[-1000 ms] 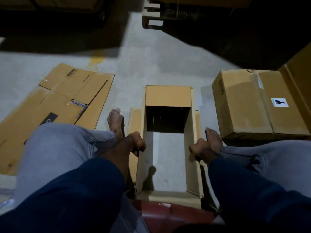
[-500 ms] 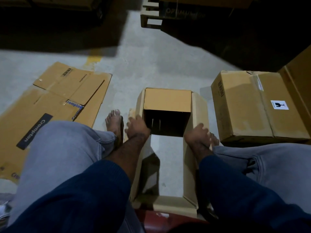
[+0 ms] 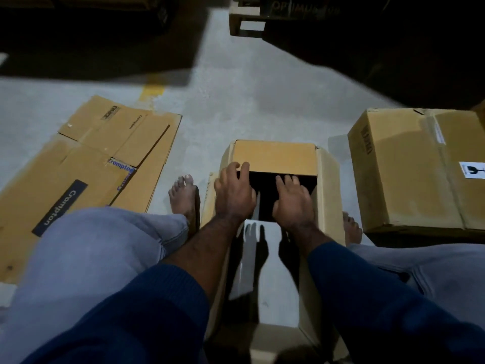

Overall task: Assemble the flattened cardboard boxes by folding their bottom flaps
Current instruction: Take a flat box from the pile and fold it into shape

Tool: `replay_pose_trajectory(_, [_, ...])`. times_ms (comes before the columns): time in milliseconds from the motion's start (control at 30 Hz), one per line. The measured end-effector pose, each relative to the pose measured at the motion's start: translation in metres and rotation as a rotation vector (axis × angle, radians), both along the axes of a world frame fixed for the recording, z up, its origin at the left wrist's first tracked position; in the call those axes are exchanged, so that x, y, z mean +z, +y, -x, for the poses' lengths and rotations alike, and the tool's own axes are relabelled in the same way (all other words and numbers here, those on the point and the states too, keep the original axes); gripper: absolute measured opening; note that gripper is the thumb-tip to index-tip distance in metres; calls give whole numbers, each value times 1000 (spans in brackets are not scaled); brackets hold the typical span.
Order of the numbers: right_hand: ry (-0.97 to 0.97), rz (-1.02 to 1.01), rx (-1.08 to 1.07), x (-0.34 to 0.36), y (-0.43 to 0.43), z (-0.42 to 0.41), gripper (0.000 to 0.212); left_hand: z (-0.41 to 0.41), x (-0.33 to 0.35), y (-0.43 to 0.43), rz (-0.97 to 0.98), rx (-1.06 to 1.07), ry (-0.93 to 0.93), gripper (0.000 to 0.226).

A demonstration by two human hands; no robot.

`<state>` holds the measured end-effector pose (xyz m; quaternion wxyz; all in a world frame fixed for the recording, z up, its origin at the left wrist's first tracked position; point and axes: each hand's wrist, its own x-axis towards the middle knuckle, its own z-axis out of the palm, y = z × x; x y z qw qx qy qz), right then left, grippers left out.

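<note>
An open-ended cardboard box (image 3: pixel 328 195) is seen on the grey floor (image 3: pixel 236 101) between the person's knees, with its far flap (image 3: pixel 274 157) folded level at twelve o'clock. The left hand (image 3: pixel 233 195) is curled over the near edge of that flap towards its ten o'clock corner, while the right hand (image 3: pixel 292 199) is held flat, fingers straight, over the dark opening beneath it. Flattened boxes (image 3: pixel 78 166) are laid at nine o'clock, a closed box (image 3: pixel 409 169) is set at three o'clock, and a wooden pallet (image 3: pixel 246 22) is glimpsed at twelve
</note>
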<state>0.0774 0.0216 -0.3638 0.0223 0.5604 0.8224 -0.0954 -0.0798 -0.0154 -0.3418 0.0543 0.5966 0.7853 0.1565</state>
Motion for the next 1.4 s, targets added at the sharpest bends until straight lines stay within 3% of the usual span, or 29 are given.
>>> replay_pose_trajectory(133, [163,-307,19,12,17,14,74,10,2,16,-172,-33,50,74])
replay_pose_trajectory(267, [61,-226,86,37,74,22,86,26,8,61,-102,-173,108,88])
replay_pose_trajectory(400, [-142,-160,155,31,136,15,94,47,4,113,95,-326,249,69])
replay_pose_trajectory(533, [-124,-129,265,15,171,11,36,53,-5,144,104,-332,204,30])
replay_pose_trajectory(600, [-82,-102,276,9,181,10,24,55,-12,155,92,-365,196,26])
replay_pose_trajectory(833, [-47,-66,331,3,192,3,13,52,-34,175,71,-416,85,13])
replay_pose_trajectory(1100, [-45,33,180,9,187,19,18,36,-32,179,139,-282,11,8])
replay_pose_trajectory(1400, [60,69,174,12,191,5,11,44,-34,180,133,-307,-1,11])
